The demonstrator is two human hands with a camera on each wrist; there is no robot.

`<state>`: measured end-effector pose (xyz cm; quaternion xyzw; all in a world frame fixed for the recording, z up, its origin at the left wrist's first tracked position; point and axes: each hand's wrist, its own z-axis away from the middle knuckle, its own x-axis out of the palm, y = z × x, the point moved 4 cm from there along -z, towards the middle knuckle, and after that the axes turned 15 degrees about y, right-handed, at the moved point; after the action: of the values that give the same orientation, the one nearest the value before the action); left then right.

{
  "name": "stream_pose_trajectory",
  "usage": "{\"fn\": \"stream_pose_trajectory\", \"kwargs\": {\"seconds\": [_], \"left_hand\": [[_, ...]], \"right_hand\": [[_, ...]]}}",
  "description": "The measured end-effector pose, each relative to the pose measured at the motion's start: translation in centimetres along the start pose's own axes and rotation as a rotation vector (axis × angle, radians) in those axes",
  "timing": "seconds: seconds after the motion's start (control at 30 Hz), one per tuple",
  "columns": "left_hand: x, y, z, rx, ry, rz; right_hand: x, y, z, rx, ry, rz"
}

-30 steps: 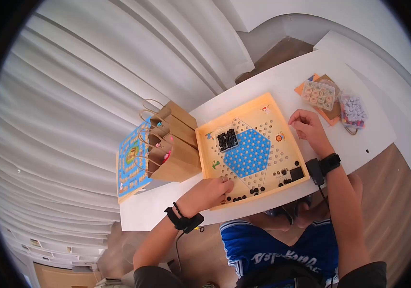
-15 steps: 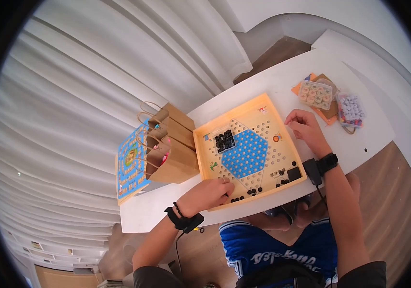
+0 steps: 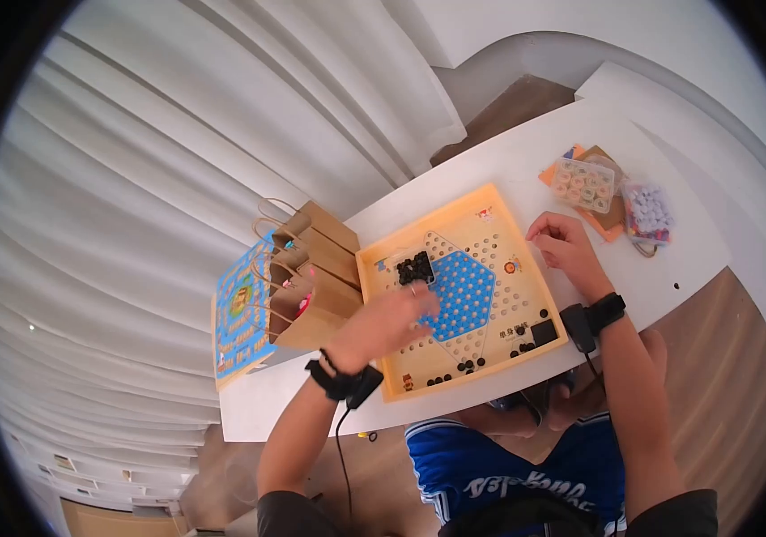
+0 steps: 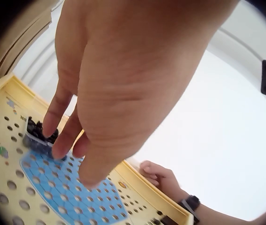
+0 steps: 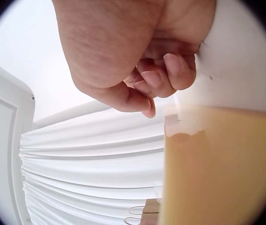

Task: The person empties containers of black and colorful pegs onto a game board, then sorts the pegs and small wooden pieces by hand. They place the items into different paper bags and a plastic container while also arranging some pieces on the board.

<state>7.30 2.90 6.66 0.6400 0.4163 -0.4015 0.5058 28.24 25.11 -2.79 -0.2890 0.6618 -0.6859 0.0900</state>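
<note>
A yellow-framed game board with a blue hexagon of holes lies on the table. A clear box of black pieces sits on it, near the far left side. My left hand is over the board's left part, fingertips close to this box. In the left wrist view its fingers are spread and slightly bent, and no piece shows between them. Several loose black pieces lie along the near side, others by the near right corner. My right hand stays beside the board's right rim, fingers loosely curled and holding nothing.
Brown paper bags stand left of the board, in front of a second blue board. At the right, a clear box of round pieces and a box of white pieces lie on the white table.
My left hand has moved from the board's near left corner up and away toward the box of black pieces, uncovering that corner. The right hand has kept its place beside the board.
</note>
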Motion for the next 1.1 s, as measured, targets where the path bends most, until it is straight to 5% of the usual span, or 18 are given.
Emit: {"fn": "stream_pose_trajectory", "kwargs": {"seconds": [0.13, 0.73, 1.1], "left_hand": [[1.9, 2.4, 3.5, -0.024, -0.288, 0.116], [3.6, 2.8, 4.2, 0.198, -0.127, 0.160], [3.7, 2.9, 4.0, 0.055, -0.196, 0.185]], "right_hand": [[-0.1, 0.3, -0.2, -0.018, 0.029, 0.063], [0.1, 0.0, 0.0, -0.001, 0.021, 0.054], [0.1, 0.0, 0.0, 0.021, 0.009, 0.020]]}}
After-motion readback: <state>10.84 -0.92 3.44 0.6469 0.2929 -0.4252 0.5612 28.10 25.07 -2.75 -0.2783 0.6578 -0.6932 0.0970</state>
